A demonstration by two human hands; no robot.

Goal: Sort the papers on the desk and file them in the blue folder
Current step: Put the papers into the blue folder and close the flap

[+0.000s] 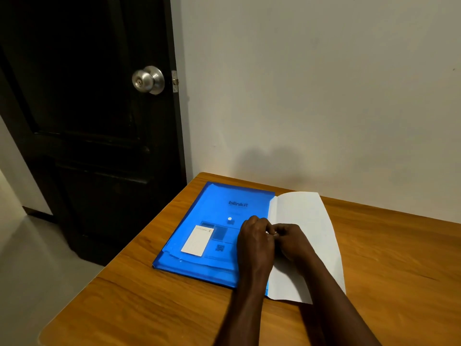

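Head view, looking down and forward. Wooden counter [374,258] set into a corner against a pale wall [311,83]; a dark panelled door [87,133] with a round metal knob [148,80] stands to the left. Blue folder [212,213] lies flat on the counter toward its far left corner, translucent, with "blinkit" printed near its far end and darker printed blocks showing through. A small white snap button [229,219] sits on the folder's face near the middle. A small white card [197,240] rests on top of the folder, toward its near left part, slightly skewed. A white sheet of paper [306,216] lies along the folder's right edge, its left margin meeting or tucked at that edge; cannot tell whether it goes under the cover. The rest of the sheet spreads out onto the bare wood to the right, its near corner reaching past the folder's near end. Both forearms come in from the bottom of the frame. Left hand [255,243] rests over the folder's right side, fingers curled inward. Right hand [291,242] rests over the paper, touching the left hand. The two grips are pressed together at the fingertips, pinching something small and pale [273,234] between them; what it is cannot be made out.
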